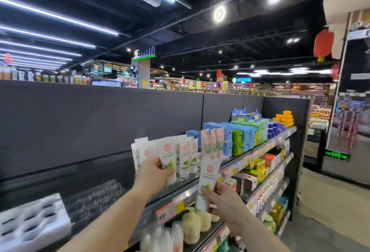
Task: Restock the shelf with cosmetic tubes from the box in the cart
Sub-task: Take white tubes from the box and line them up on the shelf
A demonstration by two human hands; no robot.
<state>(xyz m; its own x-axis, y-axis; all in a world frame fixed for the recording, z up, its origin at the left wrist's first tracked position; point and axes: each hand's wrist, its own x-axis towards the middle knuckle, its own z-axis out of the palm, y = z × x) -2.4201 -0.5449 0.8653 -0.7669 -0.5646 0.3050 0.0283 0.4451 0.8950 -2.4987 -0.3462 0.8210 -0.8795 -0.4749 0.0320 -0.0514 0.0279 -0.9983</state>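
Head view: both hands grip tubes at shelf [236, 164].

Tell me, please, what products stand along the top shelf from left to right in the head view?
White tubes → pink tubes → blue and green boxes → dark blue packs → yellow bars.

Blue & green boxes [243, 135] stacked on top tier, orange packs [284, 118] at far end. White foam tray [30, 223] lower left. Red lantern [323, 44] hangs upper right.
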